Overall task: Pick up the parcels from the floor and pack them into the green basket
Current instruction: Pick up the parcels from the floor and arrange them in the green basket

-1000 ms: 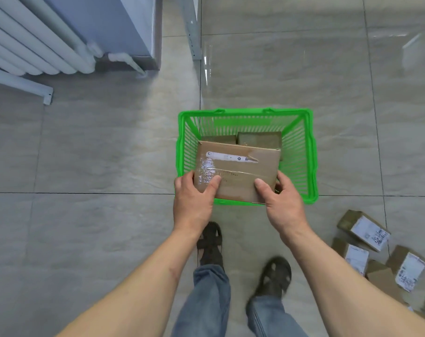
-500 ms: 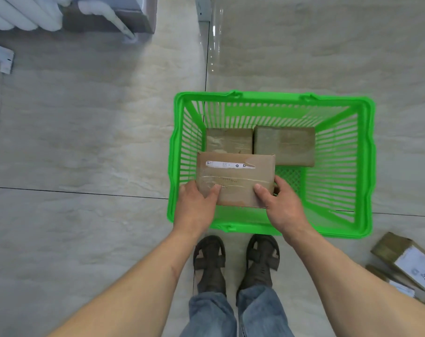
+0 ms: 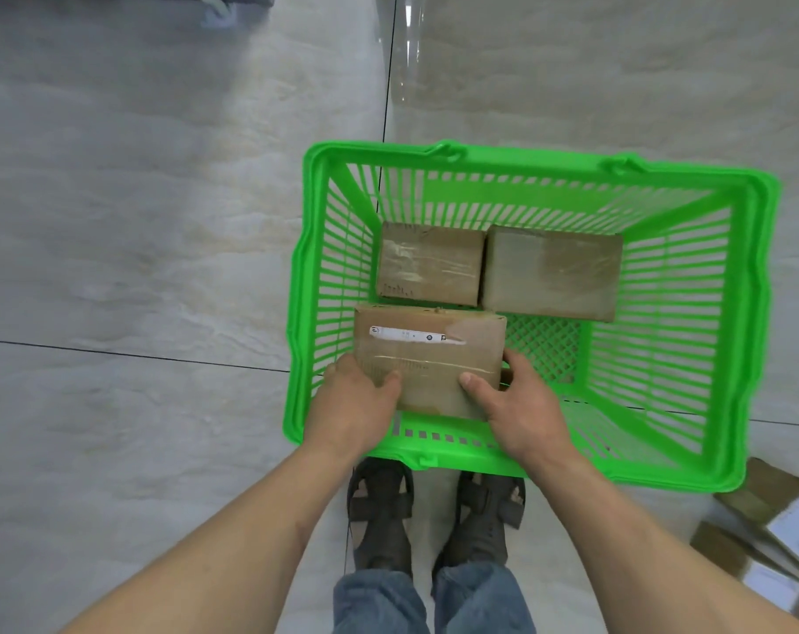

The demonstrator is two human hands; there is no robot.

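A green plastic basket (image 3: 754, 313) stands on the tiled floor just ahead of my feet. Two taped cardboard parcels lie side by side at its far end, the left parcel (image 3: 429, 265) and the right parcel (image 3: 550, 272). I hold a third cardboard parcel (image 3: 429, 354) with a white label strip inside the basket's near left corner. My left hand (image 3: 356, 404) grips its left end, thumb on top. My right hand (image 3: 516, 404) grips its right end the same way. Whether the parcel rests on the basket floor is unclear.
Several loose cardboard parcels (image 3: 772, 533) with white labels lie on the floor at the lower right, beside the basket. My two sandalled feet (image 3: 434, 510) stand right behind the basket's near rim. Open tiled floor spreads to the left and beyond.
Both hands carried the labelled parcel forward and down into the basket's near left part. The view has closed in on the basket and the furniture at top left slid out of sight.
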